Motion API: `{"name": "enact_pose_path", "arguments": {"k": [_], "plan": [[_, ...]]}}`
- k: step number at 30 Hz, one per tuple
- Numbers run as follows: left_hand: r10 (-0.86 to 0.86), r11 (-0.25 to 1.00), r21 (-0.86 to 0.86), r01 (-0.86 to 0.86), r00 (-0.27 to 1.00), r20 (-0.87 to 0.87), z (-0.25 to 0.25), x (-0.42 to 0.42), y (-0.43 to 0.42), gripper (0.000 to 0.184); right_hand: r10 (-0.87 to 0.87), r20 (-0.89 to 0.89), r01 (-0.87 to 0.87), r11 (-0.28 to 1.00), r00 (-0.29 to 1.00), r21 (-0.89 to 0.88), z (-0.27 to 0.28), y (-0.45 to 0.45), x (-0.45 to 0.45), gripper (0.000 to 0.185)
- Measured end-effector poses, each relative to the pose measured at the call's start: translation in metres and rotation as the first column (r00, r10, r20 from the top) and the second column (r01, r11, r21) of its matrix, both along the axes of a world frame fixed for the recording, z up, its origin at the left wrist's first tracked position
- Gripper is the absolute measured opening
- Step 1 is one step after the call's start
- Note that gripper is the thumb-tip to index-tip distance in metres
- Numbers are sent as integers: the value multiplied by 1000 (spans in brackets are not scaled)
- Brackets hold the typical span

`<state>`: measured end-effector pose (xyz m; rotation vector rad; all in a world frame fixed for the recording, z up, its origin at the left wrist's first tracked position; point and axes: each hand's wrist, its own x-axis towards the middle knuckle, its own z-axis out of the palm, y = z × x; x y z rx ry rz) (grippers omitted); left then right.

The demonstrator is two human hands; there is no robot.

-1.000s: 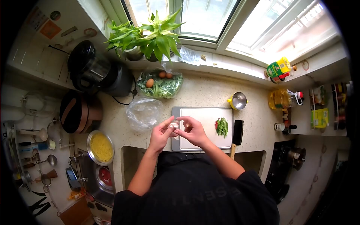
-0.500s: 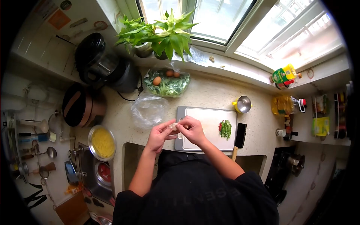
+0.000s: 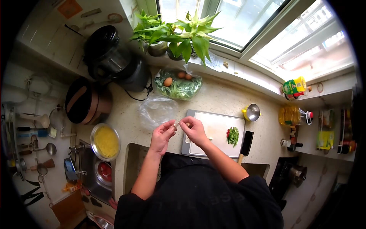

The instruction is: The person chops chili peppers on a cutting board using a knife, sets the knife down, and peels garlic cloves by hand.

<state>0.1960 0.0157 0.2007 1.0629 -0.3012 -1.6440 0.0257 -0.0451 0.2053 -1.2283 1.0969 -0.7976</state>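
Observation:
My left hand [image 3: 161, 138] pinches a small pale garlic clove [image 3: 175, 127] between thumb and fingertips, just left of the cutting board. Facing it, my right hand [image 3: 194, 132] is closed too, its fingertips at the clove; a small brownish-pale piece [image 3: 188, 124] shows in its fingers, too small to name surely. Under my right forearm lies the white cutting board [image 3: 213, 120] with a grey edge. On it are a small white piece [image 3: 210, 138], like a peeled clove, and a pile of chopped green and red vegetables [image 3: 233, 136].
A knife [image 3: 247, 143] lies along the board's right edge. Beyond it stands a yellow-handled metal cup [image 3: 252, 112]. A crumpled plastic bag [image 3: 157, 110] and a bag of greens with eggs [image 3: 179, 86] are behind my hands. Left are a bowl of yellow shreds [image 3: 106, 142] and the sink [image 3: 89, 168].
My hands have drawn slightly apart, and the clove at the fingertips shows more clearly. The view has shifted, so the counter things appear further right. The small white piece on the board is now visible.

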Motion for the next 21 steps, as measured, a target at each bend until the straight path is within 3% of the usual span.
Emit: {"name": "enact_pose_path", "arguments": {"k": [5, 6, 9, 12, 15, 18, 21], "plan": [[66, 996, -73, -55, 984, 167, -7, 15, -7, 32, 40, 104, -53, 991, 994, 126, -2, -13, 23, 25], [96, 992, -100, -79, 979, 180, -7, 18, -8, 32, 135, 21, -137, 987, 991, 89, -5, -16, 24, 30], [148, 987, -97, -127, 955, 258, -7, 25, -11, 32, 192, -79, -192, 981, 978, 4, -10, -23, 36, 31], [120, 985, -170, -27, 814, 568, -14, 38, -15, 27, 205, -78, -200, 978, 976, 65, -6, -31, 45, 29], [155, 945, -300, 134, 624, 766, -5, 48, -19, 24, 315, -177, -328, 944, 932, -46, -10, -39, 49, 26], [207, 945, -324, 53, 671, 712, -13, 50, -25, 20, 336, -186, -355, 931, 923, -81, -12, -44, 55, 22], [91, 990, -138, -24, 856, 508, -13, 50, -29, 19, 284, -259, -331, 929, 923, -163, -12, -43, 63, 18]]}}
